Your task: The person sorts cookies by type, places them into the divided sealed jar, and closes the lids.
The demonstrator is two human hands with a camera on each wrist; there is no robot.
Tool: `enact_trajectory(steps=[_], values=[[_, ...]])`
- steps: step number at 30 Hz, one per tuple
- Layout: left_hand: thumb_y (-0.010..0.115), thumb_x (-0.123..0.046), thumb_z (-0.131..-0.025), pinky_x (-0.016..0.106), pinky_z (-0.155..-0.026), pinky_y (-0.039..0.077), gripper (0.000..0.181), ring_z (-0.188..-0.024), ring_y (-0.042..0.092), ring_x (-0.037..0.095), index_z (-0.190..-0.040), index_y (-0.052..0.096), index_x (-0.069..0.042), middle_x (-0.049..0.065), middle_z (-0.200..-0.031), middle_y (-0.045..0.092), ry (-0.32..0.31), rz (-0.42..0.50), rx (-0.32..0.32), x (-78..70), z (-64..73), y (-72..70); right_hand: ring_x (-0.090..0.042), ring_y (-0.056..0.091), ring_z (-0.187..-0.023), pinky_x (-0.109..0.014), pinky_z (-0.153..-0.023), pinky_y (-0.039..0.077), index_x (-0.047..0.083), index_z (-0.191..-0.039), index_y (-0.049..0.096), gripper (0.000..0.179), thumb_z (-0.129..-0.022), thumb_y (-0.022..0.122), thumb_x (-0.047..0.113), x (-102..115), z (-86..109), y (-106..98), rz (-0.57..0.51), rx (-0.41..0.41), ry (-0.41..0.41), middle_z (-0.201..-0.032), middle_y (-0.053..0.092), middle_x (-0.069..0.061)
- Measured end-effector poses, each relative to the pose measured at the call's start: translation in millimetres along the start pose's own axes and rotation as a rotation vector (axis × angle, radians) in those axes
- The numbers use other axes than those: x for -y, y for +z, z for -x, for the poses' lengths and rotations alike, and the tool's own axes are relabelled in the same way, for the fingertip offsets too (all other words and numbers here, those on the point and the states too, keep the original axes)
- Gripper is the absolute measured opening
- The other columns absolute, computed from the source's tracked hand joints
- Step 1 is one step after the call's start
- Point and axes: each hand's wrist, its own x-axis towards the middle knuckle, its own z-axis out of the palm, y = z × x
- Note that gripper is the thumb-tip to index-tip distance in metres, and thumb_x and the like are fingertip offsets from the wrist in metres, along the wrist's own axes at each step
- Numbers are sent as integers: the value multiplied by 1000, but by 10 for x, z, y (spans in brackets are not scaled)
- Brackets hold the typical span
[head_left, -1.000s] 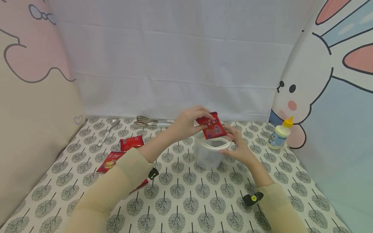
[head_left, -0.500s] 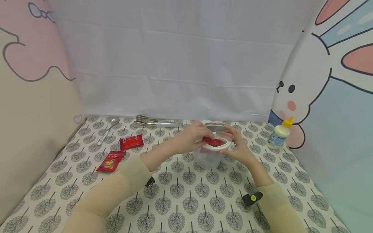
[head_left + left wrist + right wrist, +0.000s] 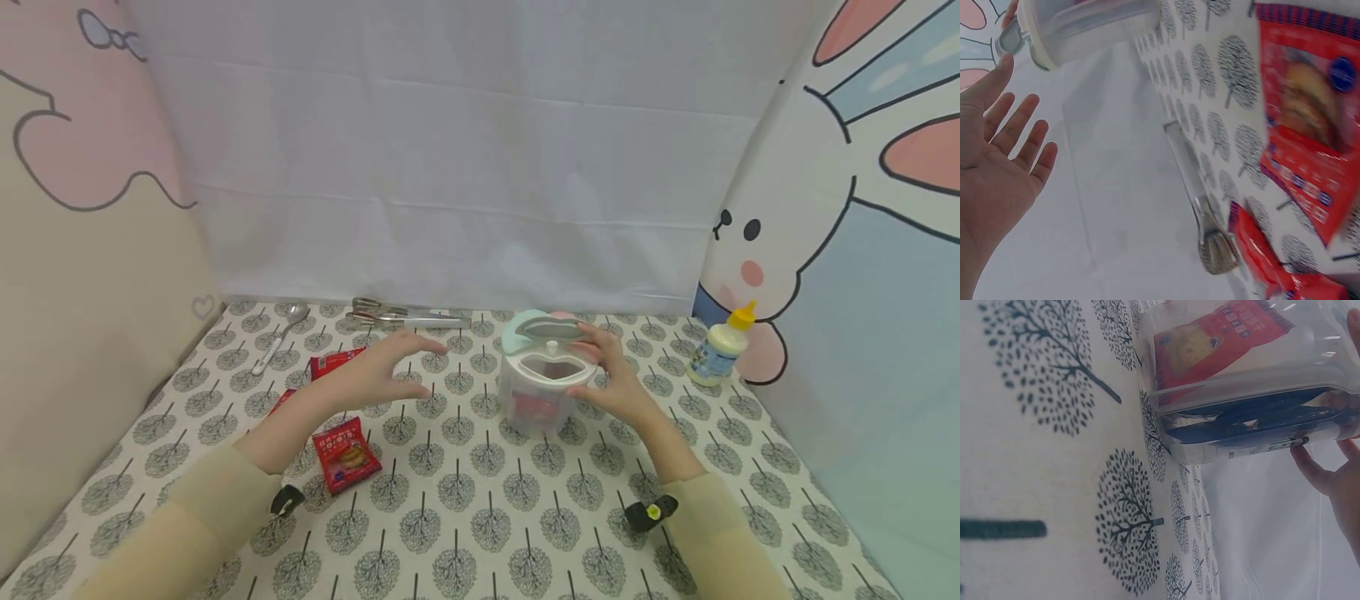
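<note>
My left hand (image 3: 382,371) is over the left part of the table, fingers spread and nothing in them. Beneath and around it lie red snack packets: one in front (image 3: 347,456), one behind (image 3: 333,362), and one mostly covered by the forearm. My right hand (image 3: 618,379) holds the right side of a clear plastic container (image 3: 517,387), thumb at the front rim and fingers by the raised lid (image 3: 553,328). Through its wall a red packet (image 3: 1210,347) shows in one compartment. Blue packaging (image 3: 1260,419) fills part of another compartment in the right wrist view.
Metal tongs (image 3: 420,321) lie along the back edge, left of the container. A spoon (image 3: 279,342) is at the far left. At the back right stands a squeeze bottle (image 3: 720,350) with a yellow nozzle. Fabric walls enclose the table (image 3: 480,533) at the back and sides.
My left hand put a red packet into the container through the opening, let it go and moved back left, empty. The right hand has stayed on the container.
</note>
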Motion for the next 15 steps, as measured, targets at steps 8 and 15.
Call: enact_trajectory(steps=[8, 15], values=[[73, -34, -82, 54, -102, 41, 54, -131, 40, 29, -131, 53, -27, 1, -138, 49, -156, 24, 33, 464, 588, 35, -19, 42, -122, -68, -105, 22, -1, -141, 25, 92, -66, 78, -4, 9, 8, -6, -5, -1, -2, -138, 26, -30], [81, -33, -71, 53, -95, 45, 66, -116, 50, 32, -131, 54, -22, 7, -136, 50, -236, -2, 102, 839, 910, 105, 4, 42, -115, -65, -105, 24, -1, -141, 26, 93, -63, 77, -7, -14, -5, 10, -18, -11, -25, -136, 31, -28]])
